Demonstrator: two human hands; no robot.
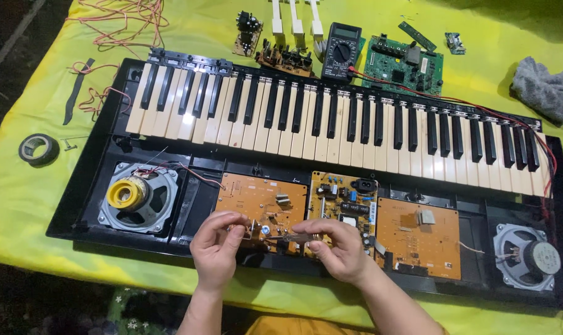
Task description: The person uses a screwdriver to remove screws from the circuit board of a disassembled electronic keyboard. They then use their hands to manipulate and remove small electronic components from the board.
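Note:
An opened black electronic keyboard [92,167] lies on a yellow cloth, its brown circuit boards showing below the keys [331,121]. My left hand [214,251] hovers over the left brown board [256,198] and pinches a small part with thin leads between thumb and forefinger. My right hand [338,251] is beside it, over the lower edge of the middle board [343,201]. It grips a slender metal tool [291,237] whose tip points left toward the part. What exactly the part is cannot be told.
Speakers sit at the case's left [135,195] and right [530,255] ends. A third brown board [418,239] lies right of my hands. Behind the keys are a multimeter [340,53], green board [402,62], loose white keys [297,22], pink wires [126,15], grey rag [545,87]. Tape roll [38,149] at left.

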